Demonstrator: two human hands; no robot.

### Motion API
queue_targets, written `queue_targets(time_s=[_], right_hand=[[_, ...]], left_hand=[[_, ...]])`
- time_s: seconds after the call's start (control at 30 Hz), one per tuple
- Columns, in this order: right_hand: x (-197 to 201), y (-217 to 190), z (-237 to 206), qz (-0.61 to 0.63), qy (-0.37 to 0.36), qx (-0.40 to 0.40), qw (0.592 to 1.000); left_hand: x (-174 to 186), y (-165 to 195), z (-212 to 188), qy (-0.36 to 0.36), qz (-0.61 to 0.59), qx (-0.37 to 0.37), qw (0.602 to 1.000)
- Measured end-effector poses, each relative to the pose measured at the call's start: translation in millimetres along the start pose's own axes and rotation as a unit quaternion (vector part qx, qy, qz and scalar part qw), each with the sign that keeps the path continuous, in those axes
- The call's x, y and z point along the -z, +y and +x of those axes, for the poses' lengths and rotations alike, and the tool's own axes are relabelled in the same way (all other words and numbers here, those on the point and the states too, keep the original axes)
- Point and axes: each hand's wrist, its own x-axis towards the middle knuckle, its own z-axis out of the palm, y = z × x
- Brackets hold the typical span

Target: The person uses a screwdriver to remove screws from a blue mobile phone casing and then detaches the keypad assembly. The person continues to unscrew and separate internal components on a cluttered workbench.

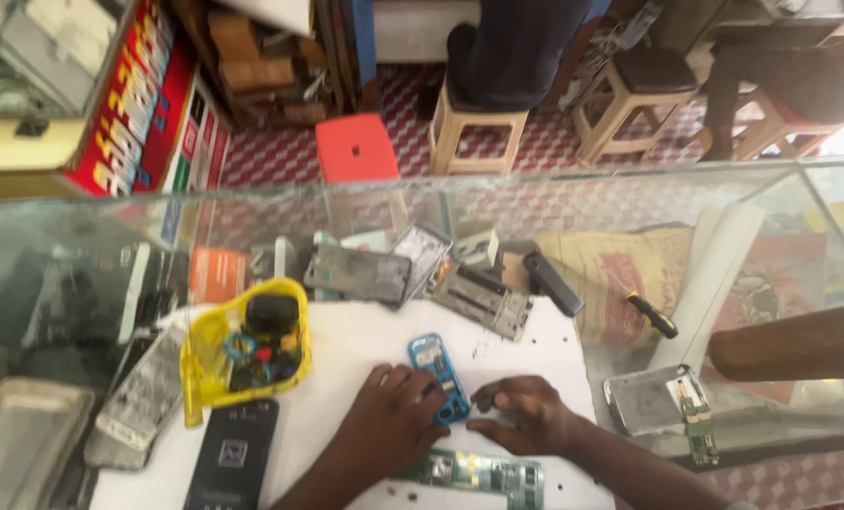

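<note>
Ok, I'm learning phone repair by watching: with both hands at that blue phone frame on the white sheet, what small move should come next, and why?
Probably steady the blue phone frame with the left hand, which already rests on it, while the right hand works beside its lower end. The frame lies loose on the white sheet and could slide.

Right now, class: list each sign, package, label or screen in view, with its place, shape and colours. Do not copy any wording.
Signboard: upper left, behind the glass counter, slanted, red with yellow and white lettering.
Orange package: under the glass, left of centre, a small rectangle.
Black phone: bottom left on the white sheet, dark slab, small pale mark.
Cracked phone screen: far left, grey, oblong.
</note>
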Motion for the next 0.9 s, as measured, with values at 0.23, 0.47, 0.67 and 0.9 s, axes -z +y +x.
queue_targets(time_s=[0.23,0.47,0.67,0.9], right_hand=[[0.7,-1.7,-3.7,0.006,0.007,-0.024,1.0],[1.2,2.5,-11.1,0.009,0.008,-0.016,1.0],[-0.5,0.2,-6.1,0.003,0.009,-0.03,1.0],[-3.1,3.0,-8.2,0.012,0.002,-0.023,1.0]], left_hand=[[5.6,8.2,2.5,-0.02,-0.01,0.018,1.0],[-5.1,10.5,0.4,-0.038,-0.016,0.032,0.999],[4.2,8.1,3.7,-0.022,0.004,0.008,1.0],[0.7,6.4,-1.2,-0.025,0.004,0.013,1.0]])
